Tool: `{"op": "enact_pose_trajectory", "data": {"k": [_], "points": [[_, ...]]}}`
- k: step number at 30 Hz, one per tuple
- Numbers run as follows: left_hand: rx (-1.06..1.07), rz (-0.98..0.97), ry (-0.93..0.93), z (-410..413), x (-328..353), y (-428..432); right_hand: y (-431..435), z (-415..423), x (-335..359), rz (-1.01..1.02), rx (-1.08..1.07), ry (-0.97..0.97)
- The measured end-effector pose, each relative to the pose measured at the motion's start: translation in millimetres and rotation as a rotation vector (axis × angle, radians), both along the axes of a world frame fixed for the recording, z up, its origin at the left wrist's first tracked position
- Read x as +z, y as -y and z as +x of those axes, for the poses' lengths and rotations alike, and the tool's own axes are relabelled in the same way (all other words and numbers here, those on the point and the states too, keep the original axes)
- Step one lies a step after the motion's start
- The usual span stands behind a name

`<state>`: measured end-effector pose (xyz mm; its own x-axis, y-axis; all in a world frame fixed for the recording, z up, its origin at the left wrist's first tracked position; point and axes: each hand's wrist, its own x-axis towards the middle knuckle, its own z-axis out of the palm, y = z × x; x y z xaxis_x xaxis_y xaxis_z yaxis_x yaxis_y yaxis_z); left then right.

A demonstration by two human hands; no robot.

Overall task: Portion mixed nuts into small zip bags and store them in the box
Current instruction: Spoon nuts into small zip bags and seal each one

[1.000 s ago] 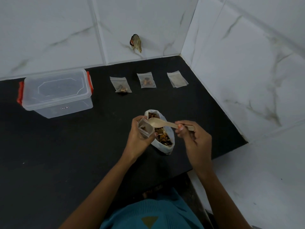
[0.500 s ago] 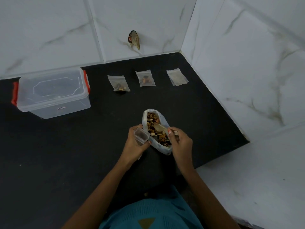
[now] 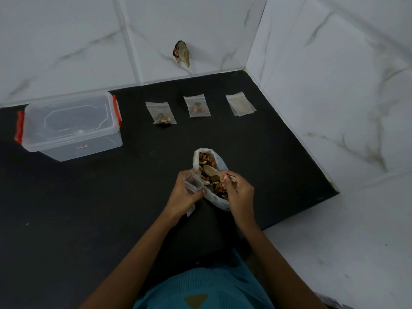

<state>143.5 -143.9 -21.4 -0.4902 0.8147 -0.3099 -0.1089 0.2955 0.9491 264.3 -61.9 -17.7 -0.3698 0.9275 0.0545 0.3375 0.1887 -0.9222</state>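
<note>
Right now the left hand (image 3: 185, 194) grips a small zip bag (image 3: 193, 182) near its top, fingers curled round it so the mouth stands open, just to the left of the large bag (image 3: 221, 161). That large bag lies on the black counter (image 3: 89, 208) with its rim rolled open and mixed nuts (image 3: 204, 160) showing inside. The right hand (image 3: 240, 194) pinches the handle of a pale spoon (image 3: 211, 171), whose bowl lies down among the nuts at the middle of the large bag.

Further back, near the tiled wall (image 3: 66, 41), three more little bags lie flat in a row, apart from one another. The left bag (image 3: 160, 111) and the middle bag (image 3: 196, 105) each hold a few nuts, while the right bag (image 3: 240, 104) looks empty, though it may be more than one bag stacked. Well to the left of them stands the clear box (image 3: 71, 128), its lid on and red clips at both ends. A small brownish thing (image 3: 181, 53) sticks to the wall above the row; what it is cannot be made out.
</note>
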Motion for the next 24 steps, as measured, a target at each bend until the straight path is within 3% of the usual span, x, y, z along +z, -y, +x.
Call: {"op": "enact_pose_trajectory", "data": {"k": [10,17,24], "points": [[-0.011,-0.006,0.015,-2.4,0.0,-1.3,-8.1,0.0,-0.3,-0.235,-0.168,-0.106],[-0.022,-0.017,0.003,-2.8,1.7,-3.5,-1.6,-11.0,2.5,-0.151,-0.064,-0.063],[-0.021,-0.008,0.030,-4.5,-2.0,-1.8,-12.0,-1.3,4.4,-0.303,-0.159,-0.172]]}}
